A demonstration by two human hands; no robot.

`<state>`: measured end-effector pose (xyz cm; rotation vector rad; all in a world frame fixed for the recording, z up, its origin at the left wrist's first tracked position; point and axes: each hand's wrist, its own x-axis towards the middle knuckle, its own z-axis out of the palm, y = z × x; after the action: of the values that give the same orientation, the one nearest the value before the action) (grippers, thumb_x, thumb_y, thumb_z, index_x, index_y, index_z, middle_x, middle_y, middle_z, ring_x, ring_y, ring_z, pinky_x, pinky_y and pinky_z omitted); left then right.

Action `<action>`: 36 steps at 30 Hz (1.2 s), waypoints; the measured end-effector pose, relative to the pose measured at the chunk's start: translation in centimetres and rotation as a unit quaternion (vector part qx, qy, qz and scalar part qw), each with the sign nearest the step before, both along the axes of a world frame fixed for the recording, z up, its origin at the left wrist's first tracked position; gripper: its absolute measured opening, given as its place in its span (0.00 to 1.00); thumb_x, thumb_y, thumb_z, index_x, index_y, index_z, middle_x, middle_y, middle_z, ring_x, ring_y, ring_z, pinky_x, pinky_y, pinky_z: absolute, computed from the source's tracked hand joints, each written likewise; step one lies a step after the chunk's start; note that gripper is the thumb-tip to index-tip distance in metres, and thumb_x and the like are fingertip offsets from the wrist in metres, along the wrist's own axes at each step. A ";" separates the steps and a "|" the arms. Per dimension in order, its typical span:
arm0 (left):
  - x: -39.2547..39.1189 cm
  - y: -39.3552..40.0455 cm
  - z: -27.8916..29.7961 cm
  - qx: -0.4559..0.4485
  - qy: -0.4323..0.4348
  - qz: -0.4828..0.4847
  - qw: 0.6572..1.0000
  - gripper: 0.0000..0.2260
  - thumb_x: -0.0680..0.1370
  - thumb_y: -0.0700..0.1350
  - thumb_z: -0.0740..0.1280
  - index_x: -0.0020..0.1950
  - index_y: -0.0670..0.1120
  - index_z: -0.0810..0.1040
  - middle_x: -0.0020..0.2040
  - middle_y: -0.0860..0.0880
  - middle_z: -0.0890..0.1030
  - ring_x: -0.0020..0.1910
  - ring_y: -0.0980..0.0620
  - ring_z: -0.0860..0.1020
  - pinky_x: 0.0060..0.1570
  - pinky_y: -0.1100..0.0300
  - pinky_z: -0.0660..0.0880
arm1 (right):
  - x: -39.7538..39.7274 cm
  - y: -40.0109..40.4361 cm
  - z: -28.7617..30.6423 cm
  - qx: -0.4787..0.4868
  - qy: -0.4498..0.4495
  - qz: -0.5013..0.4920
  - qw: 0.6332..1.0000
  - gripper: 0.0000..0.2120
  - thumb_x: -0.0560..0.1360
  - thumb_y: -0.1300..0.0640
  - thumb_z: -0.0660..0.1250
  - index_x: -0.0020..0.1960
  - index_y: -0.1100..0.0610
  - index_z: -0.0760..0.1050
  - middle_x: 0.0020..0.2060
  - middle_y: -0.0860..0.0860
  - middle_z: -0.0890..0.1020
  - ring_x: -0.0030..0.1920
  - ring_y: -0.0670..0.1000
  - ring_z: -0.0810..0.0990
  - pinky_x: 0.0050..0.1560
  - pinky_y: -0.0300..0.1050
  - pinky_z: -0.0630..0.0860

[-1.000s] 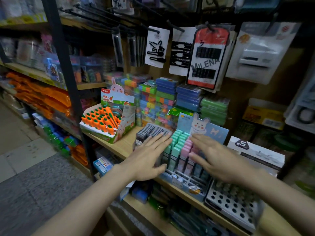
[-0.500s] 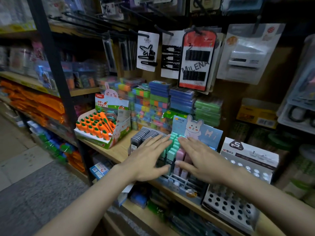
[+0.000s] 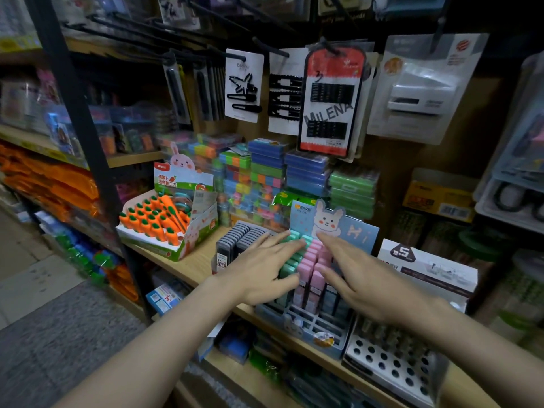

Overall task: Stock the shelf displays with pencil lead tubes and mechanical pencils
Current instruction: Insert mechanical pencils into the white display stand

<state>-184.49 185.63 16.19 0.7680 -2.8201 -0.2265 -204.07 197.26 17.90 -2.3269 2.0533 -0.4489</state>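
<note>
While both the left hand (image 3: 260, 273) and right hand (image 3: 372, 282) lie flat and open, holding nothing, green and pink lead tubes (image 3: 309, 265) fill the bunny display box (image 3: 306, 325).

Pale wood-grain shelf board (image 3: 194, 262), glossy plastic pastel lead tubes (image 3: 309, 267), printed cardboard rabbit display (image 3: 357, 231), matt black metal upright (image 3: 79, 119)

Green and pink lead tubes (image 3: 306, 265); orange carrot erasers (image 3: 153, 219); red-and-white hairpin card (image 3: 331, 103).

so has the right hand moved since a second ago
Yes. The right hand has slid left across the bunny display box, from its right side onto the pink tubes.
</note>
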 end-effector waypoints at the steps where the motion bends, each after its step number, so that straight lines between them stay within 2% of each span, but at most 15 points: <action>1: -0.1 0.0 0.1 0.009 0.005 0.006 1.000 0.31 0.77 0.59 0.53 0.79 0.55 0.53 0.79 0.53 0.54 0.76 0.63 0.43 0.72 0.62 0.39 | -0.2 0.5 -0.1 0.000 0.010 -0.003 1.000 0.30 0.81 0.40 0.49 0.79 0.48 0.45 0.78 0.45 0.56 0.76 0.42 0.54 0.70 0.32 0.48; 5: -0.1 0.1 0.3 0.034 0.033 0.025 0.999 0.31 0.75 0.61 0.54 0.77 0.61 0.51 0.80 0.55 0.51 0.76 0.62 0.46 0.71 0.60 0.47 | -1.1 1.9 -0.2 0.011 0.035 -0.015 0.999 0.30 0.81 0.40 0.48 0.79 0.49 0.49 0.78 0.46 0.56 0.77 0.43 0.52 0.69 0.31 0.43; 8: 0.1 0.7 0.4 0.015 0.059 0.000 0.998 0.29 0.78 0.58 0.56 0.79 0.58 0.53 0.77 0.63 0.51 0.72 0.73 0.40 0.72 0.62 0.43 | -0.9 2.1 -0.4 0.010 0.070 -0.011 0.997 0.31 0.81 0.39 0.45 0.80 0.51 0.49 0.79 0.48 0.53 0.78 0.45 0.50 0.70 0.32 0.40; 11: -0.2 1.6 0.1 -0.032 -0.017 -0.038 0.999 0.29 0.80 0.58 0.53 0.79 0.55 0.52 0.79 0.59 0.50 0.76 0.65 0.41 0.75 0.60 0.37 | 0.3 2.1 -1.0 0.042 0.123 0.011 0.991 0.32 0.82 0.39 0.44 0.80 0.54 0.44 0.79 0.52 0.49 0.79 0.48 0.47 0.71 0.37 0.37; 14: -0.2 2.2 0.0 -0.054 -0.057 -0.040 0.996 0.30 0.81 0.59 0.53 0.80 0.54 0.47 0.80 0.57 0.46 0.76 0.63 0.39 0.75 0.59 0.35 | 0.5 2.8 -0.7 0.019 0.146 0.005 0.989 0.31 0.82 0.40 0.43 0.80 0.55 0.44 0.79 0.53 0.50 0.79 0.50 0.49 0.73 0.40 0.38; 18: -0.3 3.2 -0.1 -0.067 -0.038 -0.052 0.996 0.31 0.80 0.61 0.52 0.80 0.55 0.44 0.79 0.59 0.42 0.75 0.65 0.36 0.74 0.61 0.33 | -1.1 5.4 0.1 -0.055 0.115 -0.030 0.991 0.29 0.82 0.43 0.47 0.80 0.52 0.50 0.78 0.50 0.57 0.77 0.47 0.55 0.71 0.35 0.38; 22: -0.6 4.0 -0.7 -0.077 -0.076 -0.053 0.993 0.31 0.81 0.61 0.51 0.80 0.55 0.43 0.79 0.57 0.43 0.76 0.63 0.36 0.74 0.59 0.33 | -1.2 7.6 -0.3 -0.038 0.126 -0.022 0.991 0.27 0.83 0.44 0.48 0.79 0.53 0.53 0.78 0.50 0.57 0.78 0.46 0.53 0.68 0.33 0.31; 26: -0.4 4.7 -0.4 -0.083 -0.067 -0.035 0.994 0.32 0.81 0.62 0.51 0.80 0.54 0.42 0.79 0.57 0.42 0.76 0.62 0.36 0.75 0.58 0.34 | -1.9 8.9 0.1 -0.050 0.096 -0.029 0.994 0.26 0.83 0.45 0.50 0.79 0.52 0.57 0.77 0.48 0.59 0.77 0.44 0.55 0.69 0.28 0.35; 29: -1.2 5.7 -0.2 -0.092 -0.055 -0.046 0.993 0.32 0.80 0.63 0.50 0.80 0.54 0.42 0.79 0.57 0.41 0.77 0.60 0.37 0.75 0.57 0.35 | -2.9 9.9 0.2 -0.060 0.084 -0.052 0.993 0.27 0.82 0.44 0.50 0.79 0.51 0.56 0.77 0.47 0.59 0.77 0.44 0.55 0.72 0.31 0.42; 36: -4.4 7.4 -0.6 -0.097 -0.109 -0.042 0.988 0.34 0.80 0.61 0.54 0.80 0.50 0.42 0.80 0.53 0.43 0.78 0.56 0.42 0.77 0.51 0.40 | -2.6 10.9 -1.7 0.002 0.134 -0.064 0.989 0.33 0.82 0.43 0.50 0.80 0.57 0.44 0.79 0.54 0.47 0.79 0.51 0.44 0.77 0.45 0.39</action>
<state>-188.91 193.07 15.58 0.6681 -3.0230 0.1253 -206.70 208.13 16.19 -2.3765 2.3244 -0.1381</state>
